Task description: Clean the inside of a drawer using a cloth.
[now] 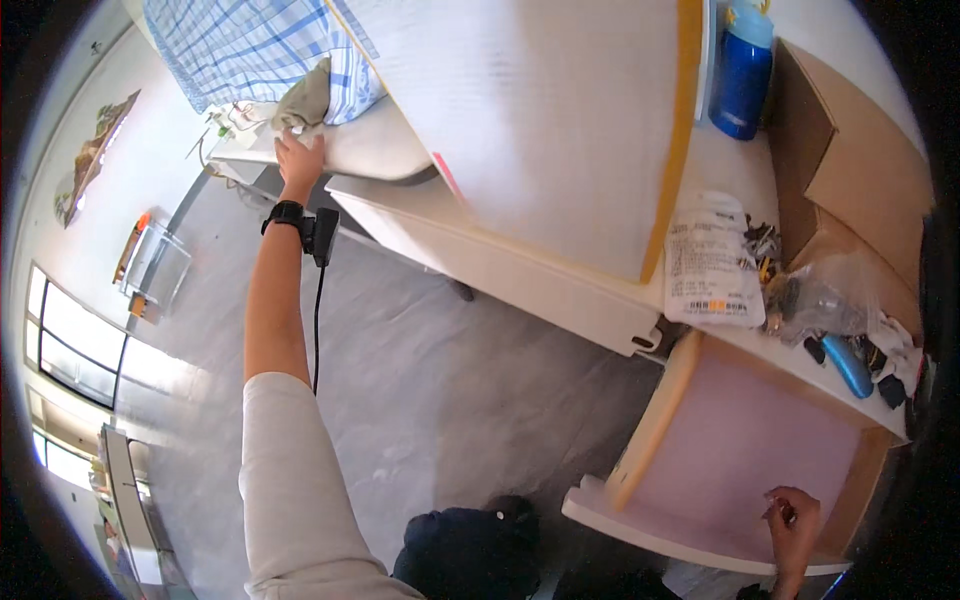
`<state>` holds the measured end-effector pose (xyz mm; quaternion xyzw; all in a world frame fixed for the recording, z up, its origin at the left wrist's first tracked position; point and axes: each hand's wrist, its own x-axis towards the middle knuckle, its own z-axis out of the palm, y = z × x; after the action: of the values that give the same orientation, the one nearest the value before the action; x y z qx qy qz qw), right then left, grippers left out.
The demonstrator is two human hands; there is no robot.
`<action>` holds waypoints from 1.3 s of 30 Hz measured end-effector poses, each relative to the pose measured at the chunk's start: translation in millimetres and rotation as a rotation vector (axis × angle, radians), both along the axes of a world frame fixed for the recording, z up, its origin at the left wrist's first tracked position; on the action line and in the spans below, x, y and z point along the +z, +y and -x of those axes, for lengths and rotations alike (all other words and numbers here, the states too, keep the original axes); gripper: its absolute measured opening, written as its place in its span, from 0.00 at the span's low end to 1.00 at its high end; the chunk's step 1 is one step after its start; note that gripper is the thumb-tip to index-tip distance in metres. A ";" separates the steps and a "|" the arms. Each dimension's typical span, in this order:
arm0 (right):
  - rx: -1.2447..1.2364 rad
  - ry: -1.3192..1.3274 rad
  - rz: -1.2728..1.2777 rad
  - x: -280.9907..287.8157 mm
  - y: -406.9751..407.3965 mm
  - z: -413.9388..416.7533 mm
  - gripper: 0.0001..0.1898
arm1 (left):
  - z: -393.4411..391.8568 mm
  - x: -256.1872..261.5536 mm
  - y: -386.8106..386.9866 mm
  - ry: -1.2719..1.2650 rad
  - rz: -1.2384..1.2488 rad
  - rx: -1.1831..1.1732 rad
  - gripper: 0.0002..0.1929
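Note:
My left hand point(301, 160) reaches out to a white tabletop point(367, 146). Its fingers are apart, and the fingertips are at the lower end of a crumpled grey-green cloth point(306, 96). Something small and white shows by the fingertips, too small to name. A black strap with a black device point(321, 234) and a cable sits on that wrist. Low on the right, my right hand point(793, 517) is over an open drawer point(750, 442) with a pinkish bottom. Its fingers are curled, and whether they hold anything small cannot be made out.
A large white panel point(555, 135) with yellow edging rises from the table. Beyond the cloth hangs blue checked fabric point(225, 45). Above the drawer are a blue bottle point(741, 75), a cardboard box point(862, 142), a printed white pouch point(709, 262), a clear plastic bag point(832, 300) and a blue object point(847, 364).

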<state>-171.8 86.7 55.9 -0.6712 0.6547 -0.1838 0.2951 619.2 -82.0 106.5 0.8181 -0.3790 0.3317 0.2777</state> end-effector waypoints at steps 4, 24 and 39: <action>-0.088 -0.155 -0.077 -10.1 -2.6 4.6 0.03 | -4.9 -1.5 -28.9 0.131 0.061 0.109 0.47; -0.125 -0.092 -0.237 -11.7 -0.9 4.1 0.03 | -7.2 23.3 -2.6 -0.036 -0.240 0.179 0.20; 0.209 -0.039 0.235 20.2 14.6 14.2 0.03 | 242.2 101.1 250.2 -0.701 -0.515 -0.210 0.18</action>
<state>-185.9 101.2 76.1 -0.7618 0.5495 -0.2406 0.2445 377.0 168.2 207.6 0.6559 -0.6015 0.4535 -0.0481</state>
